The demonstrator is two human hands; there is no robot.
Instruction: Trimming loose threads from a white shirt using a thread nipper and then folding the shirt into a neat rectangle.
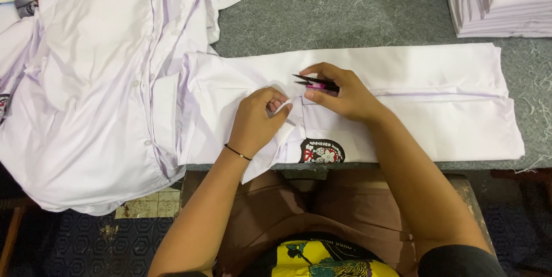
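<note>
One small pair of thread snips with black blades and a pink handle [313, 83] sits in the right hand [339, 94], fingers closed around it, blade tips pointing left, just above the fabric. It lies over one folded white cotton shirt [414, 104] spread flat across the grey felt-covered table [322, 7], near the shirt's middle. The left hand [257, 120], just left of the snips, pinches a small fold of the shirt cloth between thumb and fingers; one thin black band circles that wrist. One round embroidered badge in black, red and white [321, 152] shows on the shirt's near edge, just below the snips. Left of the folded shirt, one loose heap of white button-front shirts [98, 81] hangs over the table edge; how many are in it cannot be told. Far right of the snips, at the table's back corner, one neat stack of folded white garments [500, 1]. Below the table edge, brown trousers [299, 208] cover the person's lap.
</note>
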